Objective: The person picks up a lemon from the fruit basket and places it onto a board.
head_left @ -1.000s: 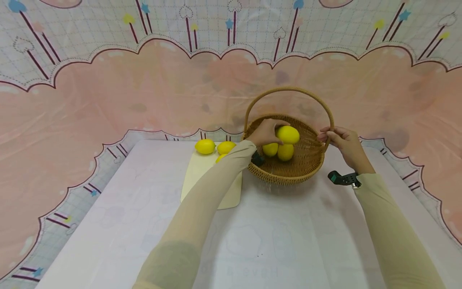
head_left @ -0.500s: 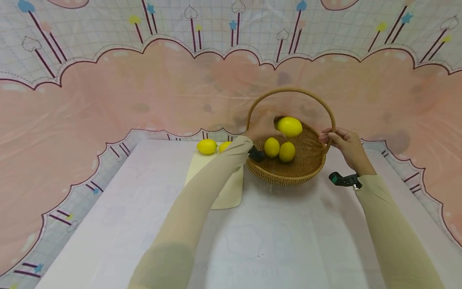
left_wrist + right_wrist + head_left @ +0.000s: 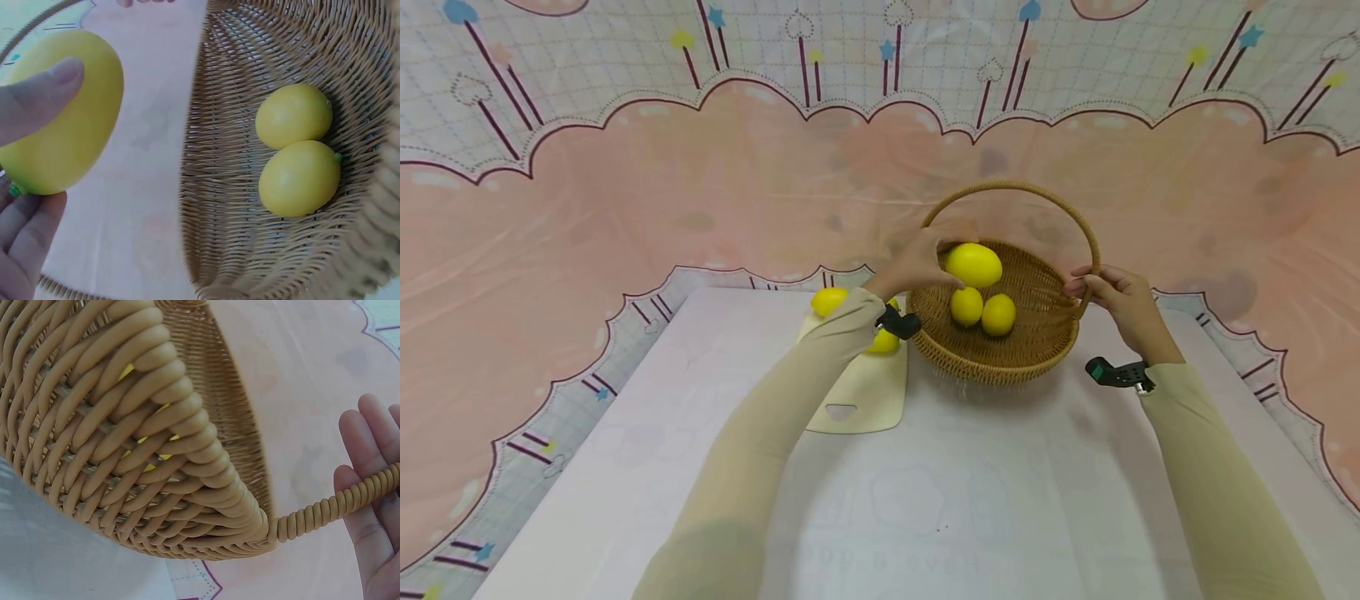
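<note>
My left hand (image 3: 913, 265) grips a yellow lemon (image 3: 973, 265) above the left part of a wicker basket (image 3: 1037, 333). In the left wrist view, the thumb presses on this lemon (image 3: 75, 131) from one side and fingers curl under it near its green tip. Two more lemons, a left one (image 3: 967, 307) and a right one (image 3: 998, 315), lie side by side in the bottom of the basket. My right hand (image 3: 1123, 304) holds the basket's arched handle (image 3: 1011, 185) low on its right side. The handle crosses the fingers in the right wrist view.
Left of the basket, a cream cutting board (image 3: 857, 400) with a handle slot lies on the white tabletop (image 3: 925, 517). Lemons rest on it, one at the back (image 3: 829, 301) and another (image 3: 884, 341) partly behind my left wrist. A printed cloth (image 3: 775, 192) hangs behind.
My left hand lifted the lemon up off the two in the basket, then carried it left toward the basket's rim. The right hand stays on the handle.
</note>
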{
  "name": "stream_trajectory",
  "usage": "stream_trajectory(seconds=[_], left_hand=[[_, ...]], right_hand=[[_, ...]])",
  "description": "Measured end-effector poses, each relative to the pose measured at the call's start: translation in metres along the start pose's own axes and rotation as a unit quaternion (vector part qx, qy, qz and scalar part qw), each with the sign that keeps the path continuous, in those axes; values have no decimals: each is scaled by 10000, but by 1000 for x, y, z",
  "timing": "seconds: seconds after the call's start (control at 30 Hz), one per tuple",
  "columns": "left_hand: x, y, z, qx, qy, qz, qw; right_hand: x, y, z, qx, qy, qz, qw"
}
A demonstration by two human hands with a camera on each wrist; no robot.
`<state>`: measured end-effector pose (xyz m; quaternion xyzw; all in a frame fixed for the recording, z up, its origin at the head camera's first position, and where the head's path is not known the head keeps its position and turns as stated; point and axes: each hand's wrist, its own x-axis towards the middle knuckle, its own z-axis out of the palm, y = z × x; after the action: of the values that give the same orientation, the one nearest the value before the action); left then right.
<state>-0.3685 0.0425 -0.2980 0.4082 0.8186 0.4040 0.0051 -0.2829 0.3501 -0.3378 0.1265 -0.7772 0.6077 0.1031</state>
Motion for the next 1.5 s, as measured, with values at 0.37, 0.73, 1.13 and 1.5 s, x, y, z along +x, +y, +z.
stream_trajectory(seconds=[0.37,0.73,1.13,1.5], left_hand=[[-53,1,-15,-463,401,-277,9977],[-104,-12,-13,-735,693,-538,9934],[-145,-34,-2,-614,918,-1080,9880],[-165,-59,8,-610,925,-1313,9851]], right_hand=[[-1,1,-1,99,-11,-92,9999],[0,0,0,-28,2,-77,10000],[-1,1,-1,78,-41,-125,9999],[-1,1,-1,63,-44,-112,9999]])
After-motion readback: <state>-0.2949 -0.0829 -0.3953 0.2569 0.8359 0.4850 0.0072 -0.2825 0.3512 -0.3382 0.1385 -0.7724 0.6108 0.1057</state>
